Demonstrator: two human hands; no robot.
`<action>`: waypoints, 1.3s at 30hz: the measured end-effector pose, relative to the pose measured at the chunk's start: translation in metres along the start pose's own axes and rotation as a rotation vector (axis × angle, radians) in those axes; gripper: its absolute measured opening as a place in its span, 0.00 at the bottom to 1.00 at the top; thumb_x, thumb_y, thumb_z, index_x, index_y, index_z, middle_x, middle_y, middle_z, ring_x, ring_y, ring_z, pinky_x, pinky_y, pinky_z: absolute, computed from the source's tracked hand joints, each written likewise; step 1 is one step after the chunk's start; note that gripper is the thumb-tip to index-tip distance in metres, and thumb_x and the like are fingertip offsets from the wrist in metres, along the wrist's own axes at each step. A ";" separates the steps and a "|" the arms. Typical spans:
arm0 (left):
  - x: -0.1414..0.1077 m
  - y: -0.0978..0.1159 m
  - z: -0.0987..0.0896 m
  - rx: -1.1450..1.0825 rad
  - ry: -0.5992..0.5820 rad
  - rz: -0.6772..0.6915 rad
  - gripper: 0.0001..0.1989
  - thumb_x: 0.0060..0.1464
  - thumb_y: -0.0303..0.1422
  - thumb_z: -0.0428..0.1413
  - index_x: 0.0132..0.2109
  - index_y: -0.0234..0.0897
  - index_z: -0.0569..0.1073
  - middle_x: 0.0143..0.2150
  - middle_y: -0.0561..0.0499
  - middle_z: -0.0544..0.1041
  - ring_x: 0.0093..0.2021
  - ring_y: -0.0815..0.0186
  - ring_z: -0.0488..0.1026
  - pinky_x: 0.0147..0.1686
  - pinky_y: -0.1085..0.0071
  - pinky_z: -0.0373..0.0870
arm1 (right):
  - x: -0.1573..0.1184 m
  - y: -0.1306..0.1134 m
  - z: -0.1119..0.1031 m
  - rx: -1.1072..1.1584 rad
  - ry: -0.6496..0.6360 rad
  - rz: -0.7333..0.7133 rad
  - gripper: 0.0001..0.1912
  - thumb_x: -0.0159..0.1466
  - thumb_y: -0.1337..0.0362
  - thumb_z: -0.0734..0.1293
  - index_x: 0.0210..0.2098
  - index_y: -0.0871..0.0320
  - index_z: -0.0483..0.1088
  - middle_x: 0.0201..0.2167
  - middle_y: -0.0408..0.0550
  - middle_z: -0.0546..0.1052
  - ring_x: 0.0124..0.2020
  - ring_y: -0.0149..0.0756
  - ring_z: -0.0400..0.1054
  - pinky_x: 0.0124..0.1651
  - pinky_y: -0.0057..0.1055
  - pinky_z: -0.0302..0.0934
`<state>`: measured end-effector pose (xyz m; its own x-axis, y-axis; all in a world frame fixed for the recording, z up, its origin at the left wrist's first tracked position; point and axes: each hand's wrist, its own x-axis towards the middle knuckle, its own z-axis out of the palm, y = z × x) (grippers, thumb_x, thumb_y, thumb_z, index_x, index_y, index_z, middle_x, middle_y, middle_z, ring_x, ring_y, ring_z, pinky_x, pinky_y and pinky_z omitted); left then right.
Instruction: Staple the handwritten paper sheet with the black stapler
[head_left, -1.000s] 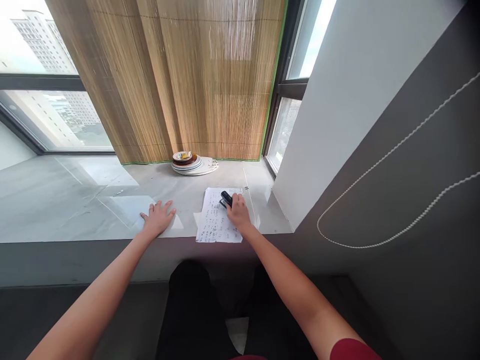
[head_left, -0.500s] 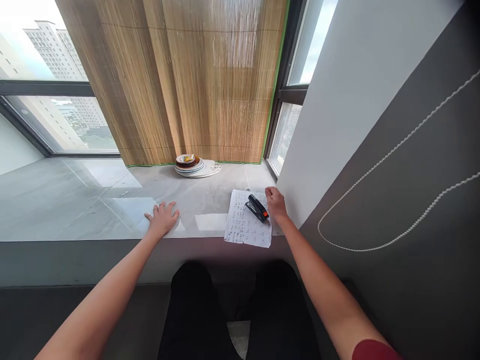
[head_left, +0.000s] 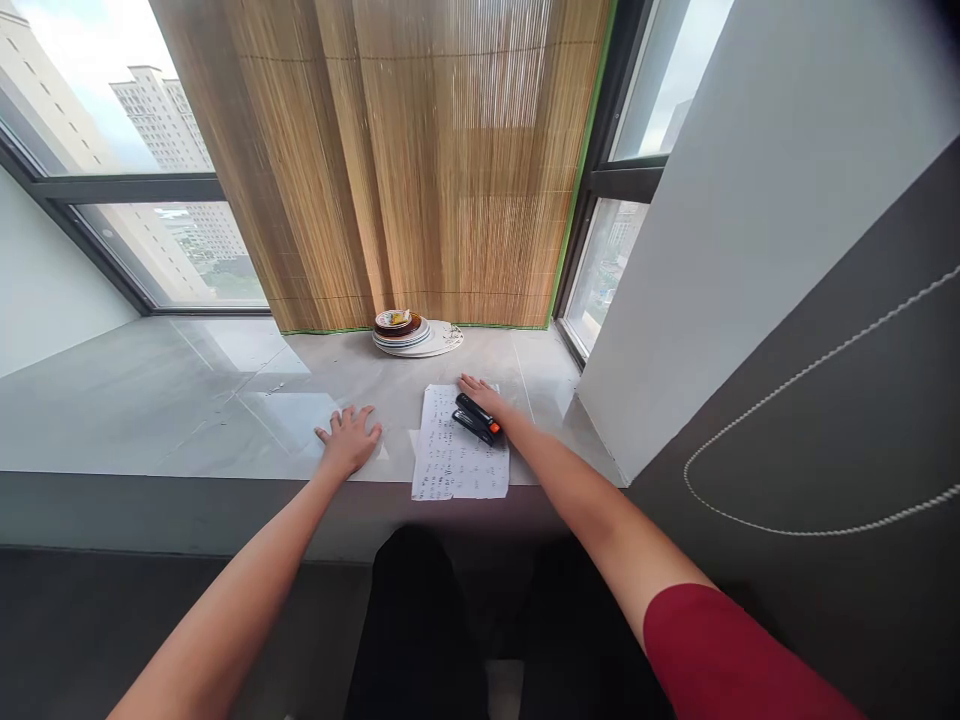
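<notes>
My left hand (head_left: 350,440) lies flat on the windowsill with its fingers spread, holding nothing. Written sheets of paper (head_left: 448,462) rest at the sill's front edge, their lower end sticking out past it. On top of the paper lies a black stapler (head_left: 478,418) with an orange-red piece at its near end. My right hand (head_left: 484,395) is stretched out over the top right of the paper, just behind the stapler. Its fingers extend to the left. Whether it touches the stapler I cannot tell.
A stack of plates (head_left: 409,338) stands at the back of the windowsill (head_left: 187,420), under a bamboo blind (head_left: 420,180). To the right are a wall corner (head_left: 720,250) and a looped beaded cord (head_left: 750,385). Windows flank the blind.
My right hand has gone from closed beside the paper's right edge to stretched out over its top. The paper and stapler have shifted left on the sill. My left hand stays in place.
</notes>
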<state>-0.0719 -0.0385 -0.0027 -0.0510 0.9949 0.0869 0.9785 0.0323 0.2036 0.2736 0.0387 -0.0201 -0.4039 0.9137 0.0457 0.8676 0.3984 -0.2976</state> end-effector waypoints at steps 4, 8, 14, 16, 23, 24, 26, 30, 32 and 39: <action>-0.001 0.000 -0.001 0.010 -0.011 0.003 0.31 0.70 0.48 0.41 0.74 0.49 0.63 0.77 0.40 0.57 0.77 0.38 0.48 0.67 0.23 0.43 | 0.045 -0.049 0.010 0.034 0.001 -0.030 0.30 0.74 0.63 0.54 0.74 0.61 0.57 0.79 0.59 0.48 0.80 0.47 0.43 0.79 0.50 0.41; -0.001 -0.001 -0.001 0.014 -0.024 -0.007 0.31 0.70 0.48 0.42 0.74 0.48 0.63 0.78 0.39 0.56 0.77 0.38 0.47 0.68 0.24 0.43 | 0.061 -0.062 0.014 0.057 -0.004 -0.047 0.31 0.75 0.62 0.53 0.75 0.62 0.55 0.79 0.59 0.46 0.80 0.47 0.40 0.79 0.50 0.40; 0.000 -0.004 0.000 0.028 -0.008 0.010 0.30 0.70 0.49 0.41 0.74 0.49 0.63 0.77 0.39 0.57 0.77 0.40 0.48 0.68 0.25 0.44 | 0.050 -0.049 0.011 0.101 -0.001 -0.083 0.34 0.77 0.58 0.52 0.77 0.65 0.50 0.80 0.60 0.39 0.81 0.46 0.33 0.80 0.48 0.33; 0.000 -0.003 0.000 0.035 -0.010 0.011 0.30 0.70 0.48 0.41 0.74 0.48 0.62 0.77 0.38 0.56 0.77 0.40 0.48 0.68 0.25 0.44 | 0.039 -0.037 0.007 0.095 -0.041 -0.094 0.33 0.76 0.57 0.53 0.77 0.64 0.52 0.80 0.59 0.42 0.81 0.46 0.35 0.80 0.47 0.33; -0.001 -0.001 -0.002 0.035 -0.011 -0.004 0.30 0.70 0.47 0.43 0.74 0.48 0.62 0.77 0.38 0.56 0.77 0.40 0.47 0.68 0.26 0.43 | -0.002 0.021 -0.009 0.074 -0.025 -0.109 0.31 0.74 0.61 0.56 0.75 0.51 0.57 0.79 0.49 0.50 0.80 0.47 0.40 0.80 0.53 0.38; -0.001 -0.001 -0.002 0.034 -0.012 -0.003 0.30 0.70 0.47 0.43 0.74 0.48 0.62 0.77 0.38 0.56 0.77 0.40 0.47 0.69 0.26 0.43 | -0.003 0.025 -0.010 0.083 -0.023 -0.110 0.30 0.74 0.61 0.56 0.75 0.51 0.57 0.79 0.49 0.51 0.80 0.47 0.40 0.80 0.53 0.38; 0.000 -0.001 -0.002 0.029 -0.017 -0.006 0.30 0.70 0.48 0.42 0.74 0.48 0.62 0.77 0.38 0.56 0.77 0.41 0.47 0.69 0.26 0.43 | -0.005 0.028 -0.013 0.131 -0.009 -0.107 0.30 0.74 0.61 0.57 0.74 0.52 0.59 0.78 0.50 0.53 0.80 0.47 0.42 0.79 0.53 0.39; 0.001 -0.001 -0.002 0.029 -0.028 -0.010 0.31 0.70 0.48 0.42 0.74 0.48 0.62 0.78 0.38 0.55 0.77 0.41 0.47 0.69 0.25 0.42 | -0.017 0.040 -0.016 0.283 0.218 -0.046 0.28 0.71 0.64 0.59 0.69 0.57 0.68 0.72 0.52 0.66 0.76 0.46 0.55 0.77 0.49 0.50; 0.002 -0.001 -0.001 0.028 -0.023 -0.005 0.30 0.70 0.48 0.42 0.74 0.48 0.62 0.77 0.38 0.56 0.77 0.40 0.47 0.68 0.25 0.42 | -0.034 0.052 -0.018 0.357 0.290 0.014 0.23 0.70 0.65 0.61 0.61 0.57 0.76 0.64 0.53 0.76 0.69 0.46 0.67 0.73 0.47 0.59; 0.002 -0.001 0.000 0.015 0.008 0.013 0.30 0.69 0.48 0.43 0.73 0.47 0.64 0.76 0.36 0.57 0.76 0.38 0.48 0.67 0.23 0.44 | -0.083 0.068 -0.021 0.453 0.251 -0.001 0.30 0.66 0.52 0.71 0.66 0.52 0.71 0.70 0.51 0.69 0.72 0.48 0.62 0.76 0.50 0.53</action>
<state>-0.0732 -0.0367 -0.0030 -0.0397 0.9945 0.0974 0.9820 0.0209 0.1875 0.3725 -0.0080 -0.0244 -0.2739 0.9267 0.2574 0.6322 0.3752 -0.6779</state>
